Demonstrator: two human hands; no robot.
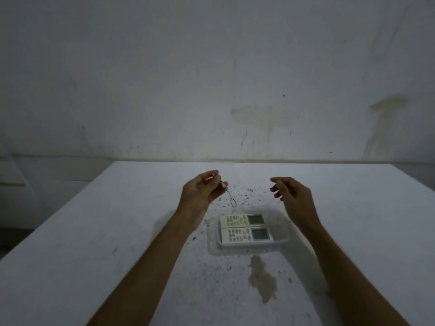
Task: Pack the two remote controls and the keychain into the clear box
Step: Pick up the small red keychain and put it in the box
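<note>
Two remotes [247, 230] side by side in box [283, 240], below and between the hands. Keychain [231, 200] dangling from left hand [201, 191], pinched up high, likely for lowering in: thin chain, small ring. Right hand [292, 192] loosely spread, empty, above desk [94, 231].

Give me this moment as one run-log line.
remotes: both side by side in clear box | keychain: dangling from left hand, beyond box | right hand: empty, open | pending: keychain into box
</note>
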